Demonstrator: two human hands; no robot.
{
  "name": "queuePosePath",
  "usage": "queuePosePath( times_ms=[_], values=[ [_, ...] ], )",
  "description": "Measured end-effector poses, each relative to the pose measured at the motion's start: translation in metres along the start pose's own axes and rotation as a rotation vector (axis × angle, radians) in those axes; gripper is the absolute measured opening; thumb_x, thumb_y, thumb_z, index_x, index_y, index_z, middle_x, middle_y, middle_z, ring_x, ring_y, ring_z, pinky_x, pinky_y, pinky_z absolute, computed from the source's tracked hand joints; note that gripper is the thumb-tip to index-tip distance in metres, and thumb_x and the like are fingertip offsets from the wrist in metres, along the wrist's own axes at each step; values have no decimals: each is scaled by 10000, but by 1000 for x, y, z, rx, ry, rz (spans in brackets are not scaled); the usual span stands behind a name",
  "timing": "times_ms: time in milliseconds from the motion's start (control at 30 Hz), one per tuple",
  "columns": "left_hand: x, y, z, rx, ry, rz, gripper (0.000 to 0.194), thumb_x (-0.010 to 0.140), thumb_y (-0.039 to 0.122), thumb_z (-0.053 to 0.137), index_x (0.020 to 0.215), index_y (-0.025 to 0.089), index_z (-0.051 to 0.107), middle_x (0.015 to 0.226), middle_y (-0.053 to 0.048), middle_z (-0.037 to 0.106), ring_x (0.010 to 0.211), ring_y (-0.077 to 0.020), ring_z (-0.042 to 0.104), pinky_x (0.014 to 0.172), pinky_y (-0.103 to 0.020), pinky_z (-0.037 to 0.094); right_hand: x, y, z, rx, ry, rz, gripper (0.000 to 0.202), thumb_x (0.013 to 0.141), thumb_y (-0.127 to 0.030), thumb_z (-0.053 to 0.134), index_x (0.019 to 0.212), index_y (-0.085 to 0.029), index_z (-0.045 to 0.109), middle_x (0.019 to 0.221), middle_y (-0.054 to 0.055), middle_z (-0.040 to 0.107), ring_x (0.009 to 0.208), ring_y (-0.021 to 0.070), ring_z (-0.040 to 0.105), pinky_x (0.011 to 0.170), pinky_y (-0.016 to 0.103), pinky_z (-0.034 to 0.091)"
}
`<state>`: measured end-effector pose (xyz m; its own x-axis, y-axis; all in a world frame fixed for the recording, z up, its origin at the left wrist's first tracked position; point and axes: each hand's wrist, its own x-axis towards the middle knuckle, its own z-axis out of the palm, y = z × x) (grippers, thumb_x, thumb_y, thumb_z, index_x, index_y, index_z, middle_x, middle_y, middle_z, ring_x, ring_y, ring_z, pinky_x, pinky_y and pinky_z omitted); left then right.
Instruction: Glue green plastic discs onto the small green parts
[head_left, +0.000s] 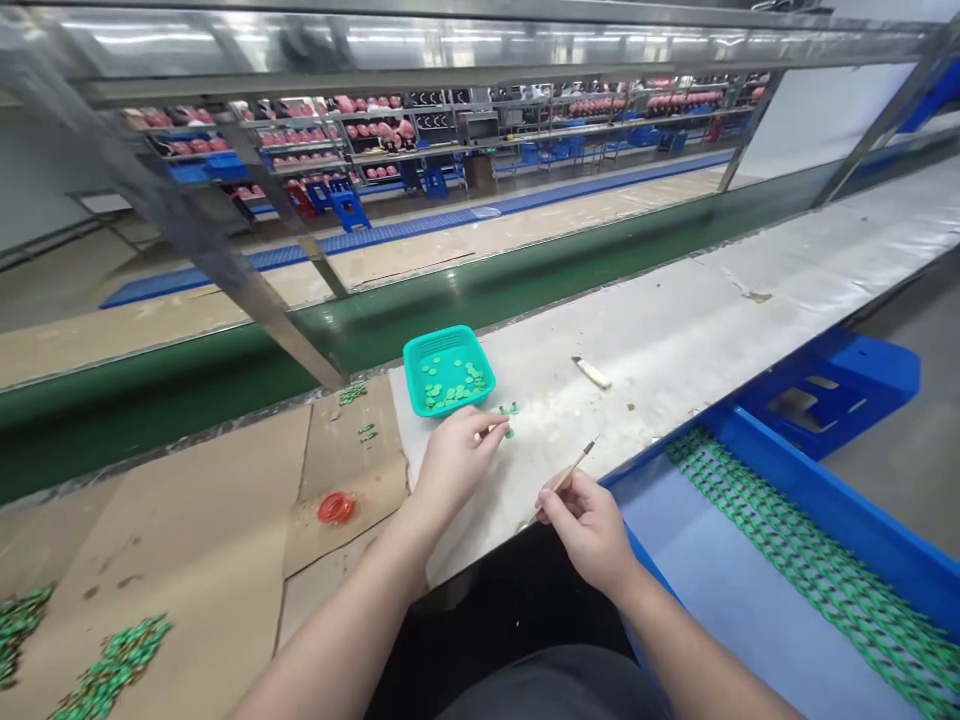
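Note:
My left hand [457, 455] reaches over the white table covering with thumb and forefinger pinched together. Several small green pieces [511, 409] lie at its fingertips; whether one is between the fingers is too small to tell. My right hand [586, 525] grips a thin, wooden-handled fine brush [576, 463], its dark tip pointing up and away to the right. Just beyond my left hand sits a turquoise plastic basket [411, 375] with several flat green discs [454, 393] in it. A utility knife [591, 373] rests on the table farther right.
A small red open container [335, 508] stands on cardboard [225, 540] to the left, near piles of green pieces [120, 665]. At my right, a blue tray [645, 500] holds rows of green pieces [795, 550]. A metal post [225, 270] rises at the table's far edge, before a green conveyor belt [525, 270].

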<state>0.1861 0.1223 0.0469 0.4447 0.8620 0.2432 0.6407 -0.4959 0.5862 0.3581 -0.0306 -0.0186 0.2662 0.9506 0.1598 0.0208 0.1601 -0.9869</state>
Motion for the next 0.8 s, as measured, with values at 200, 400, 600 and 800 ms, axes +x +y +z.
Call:
queuePosePath(
  times_ms=[200,400,600,800],
  values=[
    [61,17,38,179,-12,37,284,1124,461,768,1230,197,779,1269,-88,788,1168,-255,760,1080,-499,655,-1,4,-22,41,37,21,323,1096,-496,753,901,-240,724,818,35,794,719,208,785,708,316,646],
    [59,24,26,176,26,-15,295,1110,480,729,1186,211,823,1094,-74,764,1118,-279,724,1080,-501,591,1,4,-33,78,62,54,292,1084,-476,766,909,-246,724,813,24,789,722,205,787,716,311,646],
    [-15,43,-28,-89,-5,-107,445,1122,569,553,1062,269,875,1068,-79,815,1051,-283,755,949,-413,577,0,-15,-18,60,12,78,268,1074,-439,772,905,-233,750,839,30,793,745,194,767,726,299,622],
    [-119,45,-41,-392,-355,-267,385,1038,553,701,802,265,797,820,-16,758,788,-198,708,713,-289,534,-18,-41,21,17,-178,66,295,1102,-402,755,870,-228,704,816,7,742,743,162,686,701,268,559]
  ],
)
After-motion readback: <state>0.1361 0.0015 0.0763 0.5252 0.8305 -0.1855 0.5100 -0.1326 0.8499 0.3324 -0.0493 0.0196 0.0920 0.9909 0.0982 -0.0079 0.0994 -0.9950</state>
